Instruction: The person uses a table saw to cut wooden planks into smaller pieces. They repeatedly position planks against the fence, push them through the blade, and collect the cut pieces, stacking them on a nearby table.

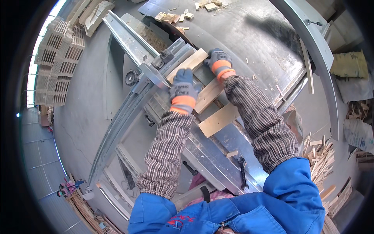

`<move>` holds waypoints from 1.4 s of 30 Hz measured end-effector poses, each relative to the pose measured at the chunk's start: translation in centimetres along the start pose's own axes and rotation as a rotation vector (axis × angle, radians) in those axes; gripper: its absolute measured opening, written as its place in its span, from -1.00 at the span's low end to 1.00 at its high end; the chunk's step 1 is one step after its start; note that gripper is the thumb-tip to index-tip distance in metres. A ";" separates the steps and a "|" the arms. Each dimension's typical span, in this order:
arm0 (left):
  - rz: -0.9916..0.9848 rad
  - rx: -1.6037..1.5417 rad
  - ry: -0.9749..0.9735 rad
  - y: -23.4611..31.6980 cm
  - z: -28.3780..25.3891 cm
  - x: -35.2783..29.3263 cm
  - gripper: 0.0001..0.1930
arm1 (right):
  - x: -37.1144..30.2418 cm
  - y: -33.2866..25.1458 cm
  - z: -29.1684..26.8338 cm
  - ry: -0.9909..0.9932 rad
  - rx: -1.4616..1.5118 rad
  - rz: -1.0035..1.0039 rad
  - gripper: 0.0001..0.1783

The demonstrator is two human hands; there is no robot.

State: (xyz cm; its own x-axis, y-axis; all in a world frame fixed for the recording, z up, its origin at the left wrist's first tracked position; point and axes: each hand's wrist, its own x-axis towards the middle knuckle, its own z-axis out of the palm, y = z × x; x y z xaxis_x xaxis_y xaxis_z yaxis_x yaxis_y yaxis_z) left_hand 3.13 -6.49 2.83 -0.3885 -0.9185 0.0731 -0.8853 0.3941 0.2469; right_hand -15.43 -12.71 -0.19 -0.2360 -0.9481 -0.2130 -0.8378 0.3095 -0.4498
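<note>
A short pale wooden block [191,63] lies slantwise against the metal fence [177,52] of a sliding table saw. My left hand [183,90], in a grey glove with an orange cuff, is closed over the block's near side, fingertips on its top. At its right end my right hand [220,62], gloved alike, has its fingers curled against it; the fingertips are partly hidden. Below the hands, two more boards lie across the sliding table: a brownish board [209,94] and a paler board [219,120]. Beyond the fence shows a dark, curved saw blade [176,32].
Wood offcuts [187,16] litter the far saw table [237,37]. An open-ended wrench [243,173] and a small wood scrap [232,153] lie near my body. A grey curved guard arm [325,70] arches at the right, above scrap sticks [321,160]. Pallets [58,62] stand far left.
</note>
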 end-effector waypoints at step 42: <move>-0.120 0.392 0.163 -1.8 4.8 5.4 -0.65 | 1.8 1.6 1.6 -0.079 0.441 -0.076 -0.60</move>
State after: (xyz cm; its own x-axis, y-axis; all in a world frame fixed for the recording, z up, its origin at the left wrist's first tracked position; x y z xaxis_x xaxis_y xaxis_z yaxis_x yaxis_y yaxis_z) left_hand 1.37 -11.98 -1.88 -0.2592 -0.9390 0.2258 -0.9640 0.2373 -0.1197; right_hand -16.47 -13.78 -2.66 -0.1296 -0.9661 -0.2232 -0.5576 0.2571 -0.7893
